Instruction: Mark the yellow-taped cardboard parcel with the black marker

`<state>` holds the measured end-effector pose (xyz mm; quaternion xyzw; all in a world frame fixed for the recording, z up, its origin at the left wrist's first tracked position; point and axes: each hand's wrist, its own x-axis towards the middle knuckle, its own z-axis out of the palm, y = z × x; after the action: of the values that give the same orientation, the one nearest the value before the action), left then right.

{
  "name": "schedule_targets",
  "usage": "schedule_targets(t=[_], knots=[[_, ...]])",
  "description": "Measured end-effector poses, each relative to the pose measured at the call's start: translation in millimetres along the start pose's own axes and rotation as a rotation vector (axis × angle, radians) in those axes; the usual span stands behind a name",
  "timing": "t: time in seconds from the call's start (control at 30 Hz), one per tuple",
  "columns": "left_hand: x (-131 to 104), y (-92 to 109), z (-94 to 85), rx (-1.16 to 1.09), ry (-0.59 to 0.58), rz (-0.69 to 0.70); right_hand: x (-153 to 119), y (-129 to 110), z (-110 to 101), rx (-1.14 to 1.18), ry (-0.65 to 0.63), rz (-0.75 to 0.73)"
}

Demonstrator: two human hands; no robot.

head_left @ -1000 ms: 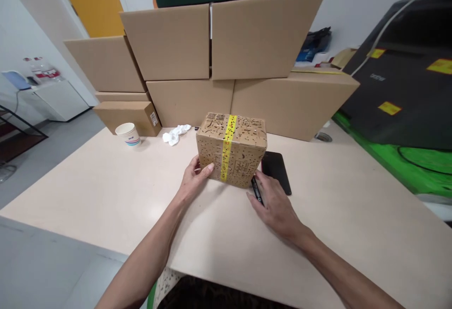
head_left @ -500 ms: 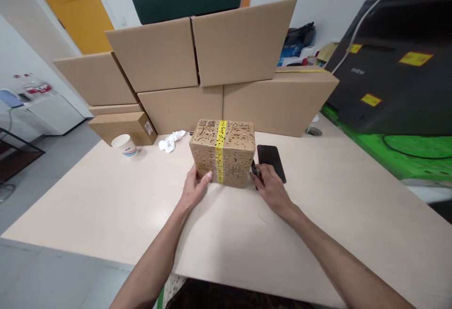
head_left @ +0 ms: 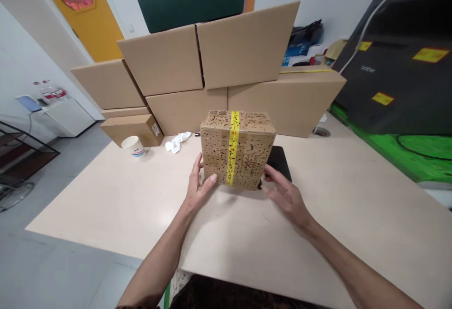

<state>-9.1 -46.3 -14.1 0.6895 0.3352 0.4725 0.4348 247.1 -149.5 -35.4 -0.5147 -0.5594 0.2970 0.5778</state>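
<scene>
A speckled cardboard box [head_left: 219, 153] with a yellow tape strip down its middle is between my hands. My left hand [head_left: 198, 187] grips its lower left corner, thumb on the front face and fingers along the side. At its lower right edge, my right hand [head_left: 285, 196] has its fingers against the side, their tips partly hidden. A small black object [head_left: 260, 185] shows beside the box near the right fingertips. Behind that hand lies a black phone [head_left: 280, 162], partly covered by the box.
Large cardboard boxes [head_left: 247, 47] are stacked at the back, a dark green box [head_left: 194, 0] on top. A paper cup [head_left: 133, 147] and crumpled white tissue [head_left: 177, 142] stand left. Tape [head_left: 321, 132] lies at the back right.
The speckled box looks taller and nearer, showing more of its front face. My right hand has let go of the small black object and now touches the box's side. The view has shifted slightly.
</scene>
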Motion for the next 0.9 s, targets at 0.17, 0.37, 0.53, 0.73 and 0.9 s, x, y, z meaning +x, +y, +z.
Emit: schedule_targets(t=[0.17,0.37,0.53,0.73,0.9], knots=[[-5.0,-4.5,-4.5,0.008,0.023,0.057,-3.7,2.6,-3.9,0.117,0.036,0.039],[-4.6,0.7,-11.2,0.060,-0.036,0.239,1.6,-8.2,1.6,0.393,-0.007,0.130],[-8.1,4.5,-6.3,0.158,-0.068,0.389,4.5,-12.6,8.0,0.527,0.056,0.240],[-8.8,3.2,-2.7,0.226,-0.011,0.383,-1.8,-11.8,9.4,0.550,-0.037,0.264],[-3.9,3.3,-10.2,0.181,0.076,0.340,-9.4,-15.4,9.3,0.521,-0.147,0.225]])
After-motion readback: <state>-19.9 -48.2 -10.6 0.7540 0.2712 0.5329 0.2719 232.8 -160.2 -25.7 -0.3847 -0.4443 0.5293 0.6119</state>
